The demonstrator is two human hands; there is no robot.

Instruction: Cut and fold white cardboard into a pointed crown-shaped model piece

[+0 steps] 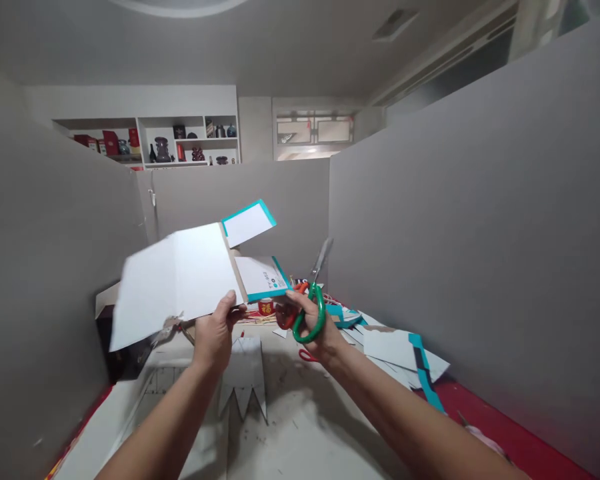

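Observation:
An unfolded white cardboard carton (200,270) with teal-edged flaps is held up over the table, its lower edge torn near the left. My left hand (214,339) pinches that lower edge, thumb on top. Scissors (322,257) with green and orange handles are in my right hand (324,339), blades pointing up and away from the cardboard. The fingertips of this hand also touch the corner of the lower teal-edged flap. Below, on the table, lies a white cardboard piece (247,367) with zigzag points cut along its near end.
White and teal cardboard scraps (390,348) are piled on the right, by a red cloth (473,407). A dark box (123,343) stands at the left. A red cup (265,307) is at the back, near thin sticks. Grey partitions (460,220) enclose the table.

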